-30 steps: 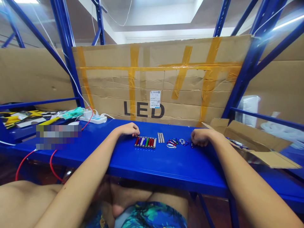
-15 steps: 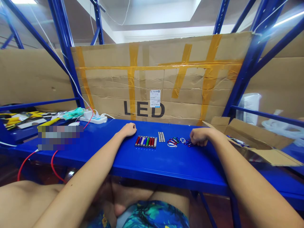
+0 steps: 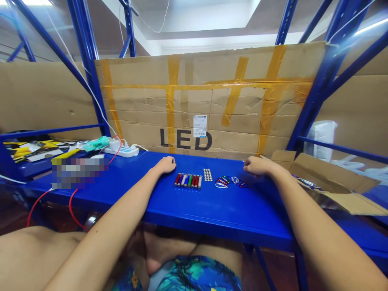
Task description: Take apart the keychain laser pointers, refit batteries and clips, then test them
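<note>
My left hand (image 3: 167, 165) rests on the blue table as a loose fist, and nothing shows in it. Just right of it stands a row of small metal cylinders, like mini flashlights (image 3: 188, 181), in red, purple, silver, blue and green. Beside them, small round silver button cells (image 3: 207, 175) lie in a grid. Farther right, several coloured carabiners (image 3: 226, 180) form a curved line. My right hand (image 3: 257, 165) is just behind and right of the last carabiner, apart from it, with fingers curled in and no object visible in them.
An open cardboard box (image 3: 324, 178) with metal items inside stands at the right. On the left are a white power strip (image 3: 124, 151), red cables and yellow-black packages (image 3: 33, 149). A large cardboard sheet (image 3: 145, 109) marked LED closes off the back, between blue rack posts.
My right hand has moved back from the end of the carabiner line, uncovering the last one. My left hand stays in place. The view has shifted slightly.
</note>
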Available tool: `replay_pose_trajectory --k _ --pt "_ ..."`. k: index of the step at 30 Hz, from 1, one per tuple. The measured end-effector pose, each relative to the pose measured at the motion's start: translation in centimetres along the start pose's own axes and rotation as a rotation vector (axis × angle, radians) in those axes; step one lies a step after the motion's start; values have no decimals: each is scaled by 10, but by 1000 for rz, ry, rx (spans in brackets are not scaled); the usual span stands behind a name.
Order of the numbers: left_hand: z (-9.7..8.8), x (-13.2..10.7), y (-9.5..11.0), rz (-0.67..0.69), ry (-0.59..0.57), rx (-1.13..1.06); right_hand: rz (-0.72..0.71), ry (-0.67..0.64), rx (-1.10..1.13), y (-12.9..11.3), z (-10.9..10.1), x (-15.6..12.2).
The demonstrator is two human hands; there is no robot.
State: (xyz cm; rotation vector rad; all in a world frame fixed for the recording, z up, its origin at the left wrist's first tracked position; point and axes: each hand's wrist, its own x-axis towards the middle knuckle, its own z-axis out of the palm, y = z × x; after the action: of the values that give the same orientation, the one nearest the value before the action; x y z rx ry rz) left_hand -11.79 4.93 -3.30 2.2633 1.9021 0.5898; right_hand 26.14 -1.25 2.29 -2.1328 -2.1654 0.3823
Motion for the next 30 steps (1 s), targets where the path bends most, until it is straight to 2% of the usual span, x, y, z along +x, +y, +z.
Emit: replay_pose_trajectory --k 3,6,9,11,30 --pt "0 3 -1 3 -5 0 -39 193 -1 -4 4 8" --pt "1 6 -2 2 -5 8 -56 302 6 3 16 21" --pt "1 7 -3 6 -8 23 -12 146 108 18 28 34" --pt "1 8 -3 12 -12 33 -18 111 125 25 33 39" --pt "-2 8 -1 13 -3 66 -66 57 98 27 32 44"
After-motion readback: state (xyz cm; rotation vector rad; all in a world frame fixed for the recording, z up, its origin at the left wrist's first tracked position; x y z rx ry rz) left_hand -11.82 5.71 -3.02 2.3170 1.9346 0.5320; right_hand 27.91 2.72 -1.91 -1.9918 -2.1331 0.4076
